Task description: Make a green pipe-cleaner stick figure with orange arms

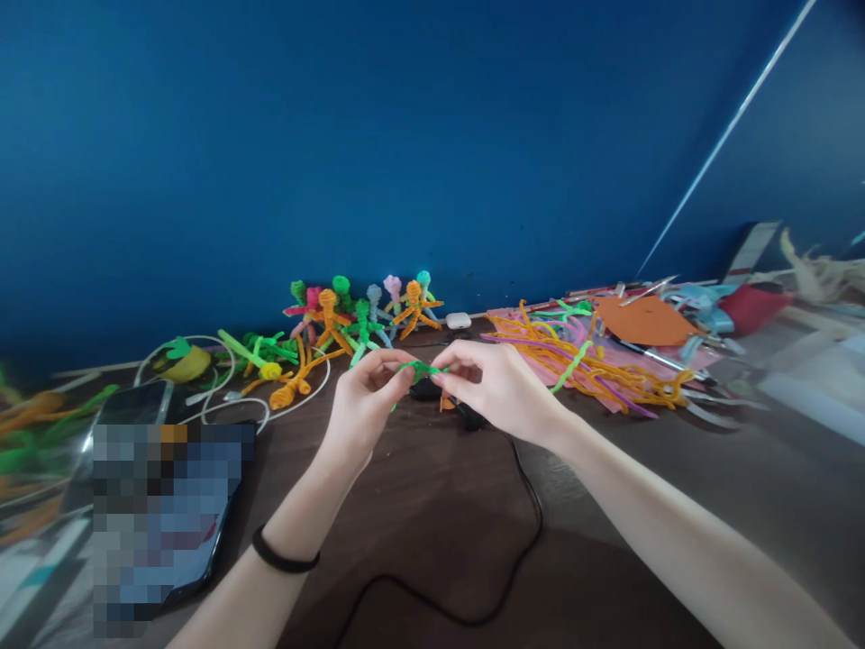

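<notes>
We reached forward over the dark brown tabletop point(419, 532), forearms slanting inward from the lower corners, so our 2 hands came close together near the middle. Our left hand point(365, 392), with a black band point(287, 554) at its wrist, pinched a green pipe cleaner point(424, 369) between thumb and index finger; our right hand point(496, 386) pinched its right-hand part likewise, the remaining fingers curled. The green pipe cleaner bridged the fingertips, its long axis running nearly level from left to right. Beyond it, pipe-cleaner figures point(328, 311) stood by the blue wall point(405, 135), near a white earbud case point(458, 320). Orange pipe cleaners point(587, 371) lay heaped to the right.
</notes>
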`<state>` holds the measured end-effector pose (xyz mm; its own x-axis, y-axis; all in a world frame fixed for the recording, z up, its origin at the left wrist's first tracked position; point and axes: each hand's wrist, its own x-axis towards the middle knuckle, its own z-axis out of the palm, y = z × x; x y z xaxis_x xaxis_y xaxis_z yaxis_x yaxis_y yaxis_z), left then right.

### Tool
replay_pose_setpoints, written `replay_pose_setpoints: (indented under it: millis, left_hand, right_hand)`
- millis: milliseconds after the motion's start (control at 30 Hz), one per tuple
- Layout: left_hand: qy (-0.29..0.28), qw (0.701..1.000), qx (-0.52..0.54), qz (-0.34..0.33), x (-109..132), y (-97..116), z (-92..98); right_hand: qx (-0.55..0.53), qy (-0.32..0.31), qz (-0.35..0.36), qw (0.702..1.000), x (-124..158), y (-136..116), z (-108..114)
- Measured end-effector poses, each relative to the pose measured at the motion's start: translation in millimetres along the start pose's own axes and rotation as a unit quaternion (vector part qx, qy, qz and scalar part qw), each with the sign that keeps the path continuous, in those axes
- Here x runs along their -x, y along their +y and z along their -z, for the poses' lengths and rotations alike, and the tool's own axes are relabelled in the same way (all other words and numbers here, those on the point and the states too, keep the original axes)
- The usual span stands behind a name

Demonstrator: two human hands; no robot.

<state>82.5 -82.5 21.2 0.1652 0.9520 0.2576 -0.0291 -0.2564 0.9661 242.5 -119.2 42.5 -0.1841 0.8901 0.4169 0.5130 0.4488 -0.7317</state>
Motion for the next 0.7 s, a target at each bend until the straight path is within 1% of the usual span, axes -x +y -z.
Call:
replay_pose_setpoints:
  millis: [167,300,500,700]
  left_hand:
    - [0.001,0.999,0.038,0.029,0.4,3.0,-2.3]
    - [0.004,0.998,0.060,0.036,0.4,3.5,-2.3]
    - [0.001,0.997,0.063,0.044,0.4,3.5,-1.7]
    - [0.002,0.998,0.051,0.036,0.0,1.8,-1.0]
  right_hand:
    - [-0.004,-0.007,0.003,1.000,0.3,0.3,-1.7]
    - [0.002,-0.023,0.009,1.000,0.6,1.6,-2.0]
    - [-0.007,-0.026,0.006,1.000,0.1,1.3,-1.0]
    - [-0.010,-0.036,0.013,0.999,0.9,0.6,-0.8]
